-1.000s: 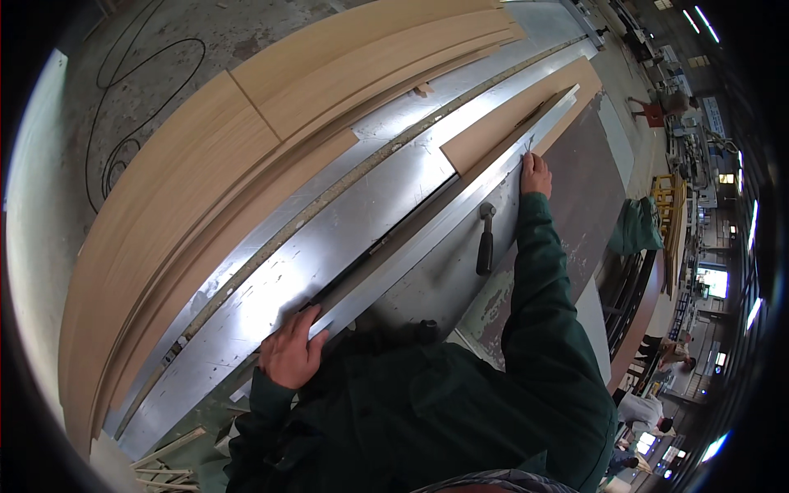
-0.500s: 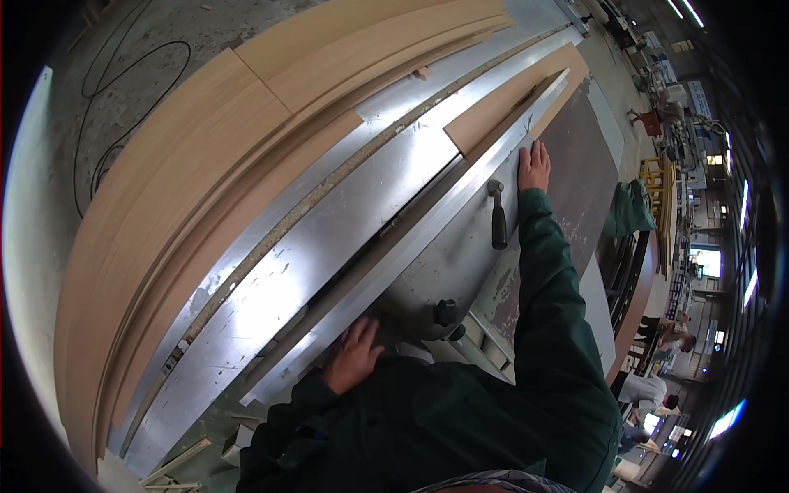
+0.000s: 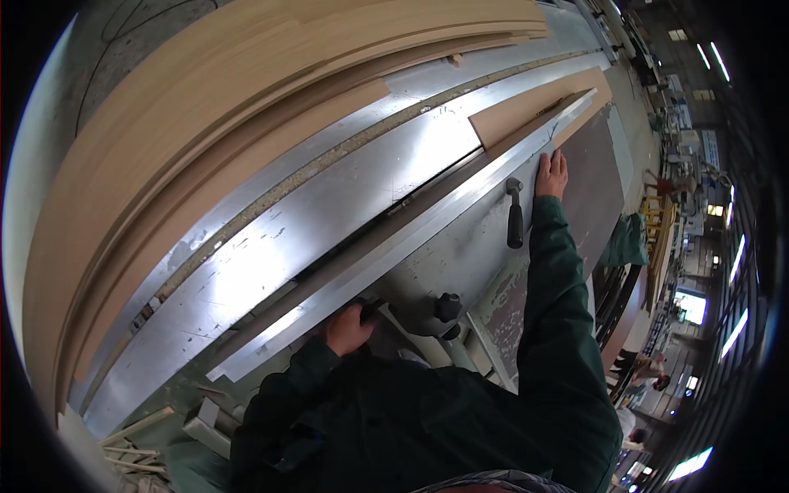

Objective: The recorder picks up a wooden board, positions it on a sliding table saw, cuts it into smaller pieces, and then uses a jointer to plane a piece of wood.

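Observation:
A long metal fence [image 3: 394, 246] runs diagonally across a machine table. My left hand [image 3: 348, 330] is closed round a dark handle [image 3: 372, 310] beside the near part of the fence. At the far part, my right hand [image 3: 551, 175] lies with its fingers stretched out against the fence's side, holding nothing. Between the hands, a lever with a black grip [image 3: 515, 226] stands on the grey fence housing [image 3: 460, 275], and a black knob [image 3: 448, 307] sits lower on it. A wooden board [image 3: 505, 123] lies on the metal table on the fence's other side.
Long wooden panels [image 3: 181, 107] are stacked along the left of the metal table [image 3: 329, 205]. Wood offcuts [image 3: 136, 431] lie low at the left. A brown side table [image 3: 588, 181] spreads right of my right hand. Other people [image 3: 649, 378] are at the far right.
My left hand has gone from spread fingers to closing round the dark handle. The view has shifted slightly; my right hand stays at the fence.

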A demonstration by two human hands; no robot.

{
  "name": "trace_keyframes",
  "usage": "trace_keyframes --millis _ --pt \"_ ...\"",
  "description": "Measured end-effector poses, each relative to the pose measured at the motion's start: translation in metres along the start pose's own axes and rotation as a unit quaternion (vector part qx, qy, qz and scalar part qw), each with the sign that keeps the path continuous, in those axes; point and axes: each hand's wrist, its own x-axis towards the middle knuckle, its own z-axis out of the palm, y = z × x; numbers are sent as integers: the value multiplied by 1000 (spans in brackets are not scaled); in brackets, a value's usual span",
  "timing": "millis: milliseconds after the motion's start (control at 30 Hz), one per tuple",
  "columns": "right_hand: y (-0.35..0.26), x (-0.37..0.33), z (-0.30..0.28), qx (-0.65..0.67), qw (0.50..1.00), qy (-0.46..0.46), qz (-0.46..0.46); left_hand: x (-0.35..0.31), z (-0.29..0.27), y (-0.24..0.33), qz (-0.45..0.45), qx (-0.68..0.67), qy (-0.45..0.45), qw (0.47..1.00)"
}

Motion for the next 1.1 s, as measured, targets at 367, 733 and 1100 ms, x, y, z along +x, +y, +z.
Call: trace_keyframes --millis 367,733,1100 --pt "9 0 -1 21 999 -21 16 14 25 -42 160 50 124 978" --pt "-17 -2 -15 17 998 -20 53 20 29 -60 199 -28 100 975" --pt "-20 -3 -13 13 998 -5 53 13 0 3 38 55 32 997"
